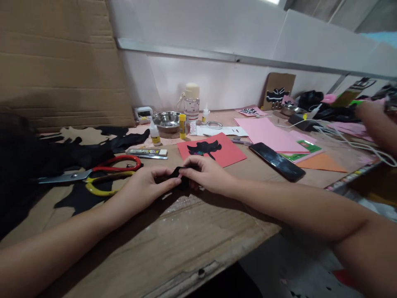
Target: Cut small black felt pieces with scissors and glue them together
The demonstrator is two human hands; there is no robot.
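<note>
Both of my hands meet over the front part of the wooden table. A small piece of black fabric (183,182) is pinched between them, largely covered by the fingers. My left hand (151,182) grips its left side with thumb and fingers closed. From the other side, my right hand (206,174) presses it between thumb and fingertips. Just behind the hands lies a red card (233,152) bearing a black leaf-like cut-out (203,147). Left of my left hand rest large scissors (116,164) with red and yellow handles, over a black fabric scrap (79,198).
A phone (276,160) lies to the right, near pink paper sheets (269,134). Glue bottle (154,132), yellow glue stick (182,126), metal bowl (167,121) and flask (191,101) stand behind. White cables (356,142) cross the right side, where another person's hand (374,118) shows.
</note>
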